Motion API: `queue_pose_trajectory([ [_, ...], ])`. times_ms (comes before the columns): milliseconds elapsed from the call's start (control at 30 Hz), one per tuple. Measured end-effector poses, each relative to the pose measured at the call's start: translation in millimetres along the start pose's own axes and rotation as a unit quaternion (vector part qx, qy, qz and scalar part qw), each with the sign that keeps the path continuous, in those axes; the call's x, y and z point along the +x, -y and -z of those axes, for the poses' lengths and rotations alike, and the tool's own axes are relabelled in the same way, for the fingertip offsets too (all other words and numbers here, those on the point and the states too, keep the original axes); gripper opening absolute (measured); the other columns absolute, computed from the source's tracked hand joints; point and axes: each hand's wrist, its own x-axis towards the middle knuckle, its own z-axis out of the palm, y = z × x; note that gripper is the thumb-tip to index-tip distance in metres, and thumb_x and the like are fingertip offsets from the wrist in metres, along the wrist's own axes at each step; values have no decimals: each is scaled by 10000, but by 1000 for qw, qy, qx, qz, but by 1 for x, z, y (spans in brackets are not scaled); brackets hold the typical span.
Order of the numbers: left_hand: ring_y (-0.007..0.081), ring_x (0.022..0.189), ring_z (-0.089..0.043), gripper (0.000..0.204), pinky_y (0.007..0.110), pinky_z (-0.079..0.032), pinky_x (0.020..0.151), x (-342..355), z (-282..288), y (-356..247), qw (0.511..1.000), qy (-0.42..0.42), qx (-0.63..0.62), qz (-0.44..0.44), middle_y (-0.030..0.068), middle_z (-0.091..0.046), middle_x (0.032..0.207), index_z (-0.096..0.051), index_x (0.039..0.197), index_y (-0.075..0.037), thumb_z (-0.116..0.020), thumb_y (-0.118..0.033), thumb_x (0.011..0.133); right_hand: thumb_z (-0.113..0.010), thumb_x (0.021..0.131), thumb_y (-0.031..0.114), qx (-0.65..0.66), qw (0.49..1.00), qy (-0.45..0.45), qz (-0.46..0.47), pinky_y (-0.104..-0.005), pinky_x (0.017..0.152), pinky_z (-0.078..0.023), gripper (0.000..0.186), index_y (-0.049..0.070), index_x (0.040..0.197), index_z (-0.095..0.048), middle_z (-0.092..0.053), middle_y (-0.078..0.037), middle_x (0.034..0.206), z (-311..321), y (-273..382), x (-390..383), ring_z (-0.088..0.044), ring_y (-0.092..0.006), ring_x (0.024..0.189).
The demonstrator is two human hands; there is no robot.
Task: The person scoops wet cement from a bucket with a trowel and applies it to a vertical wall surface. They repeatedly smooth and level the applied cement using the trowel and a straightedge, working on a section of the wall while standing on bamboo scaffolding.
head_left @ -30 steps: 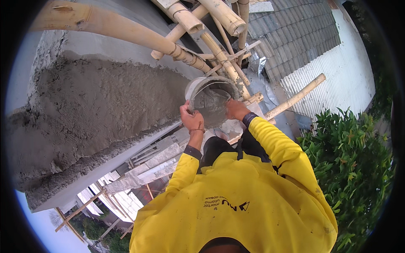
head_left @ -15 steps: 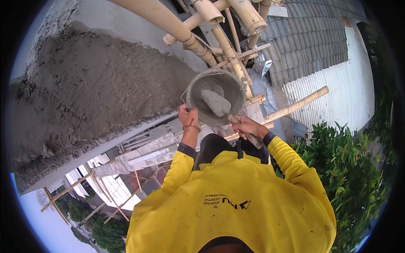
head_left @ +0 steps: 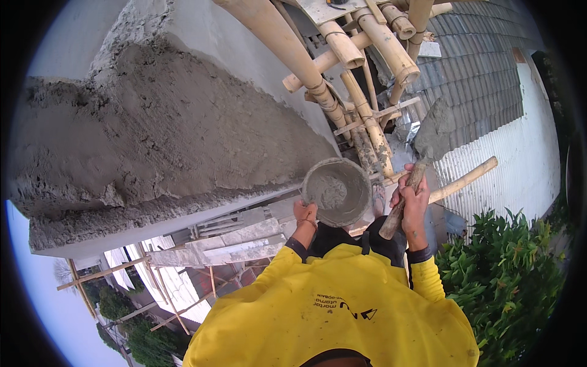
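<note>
Grey-coated trowel (head_left: 433, 131) has risen clear, right of the bucket (head_left: 356, 194).

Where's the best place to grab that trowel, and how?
Probably take the trowel by its handle, from the person's right, where the right hand holds it: that part is long and slim, slanting toward the yellow shirt. The wide, caked blade points away and would likely be messy.
</note>
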Motion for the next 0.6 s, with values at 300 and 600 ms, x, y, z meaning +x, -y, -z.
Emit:
queue_pose_trajectory([
  [300, 222, 757, -649, 241, 347, -524, 724, -43, 72, 36, 996, -68, 53, 33, 108, -683, 809, -626, 866, 5, -718, -82, 662, -571, 909, 48, -256, 957, -97, 97, -521, 727, -477, 406, -36, 1235, -343, -590, -270, 912, -198, -45, 36, -620, -478, 811],
  [600, 229, 776, -654, 264, 345, -530, 742, -30, 60, 49, 995, 11, 98, -12, 122, -686, 824, -624, 883, 10, -723, -84, 657, -592, 864, 88, -276, 912, 264, 150, -593, 706, -482, 498, -3, 1308, -385, -641, -315, 915, -158, -15, -26, -626, -532, 823],
])
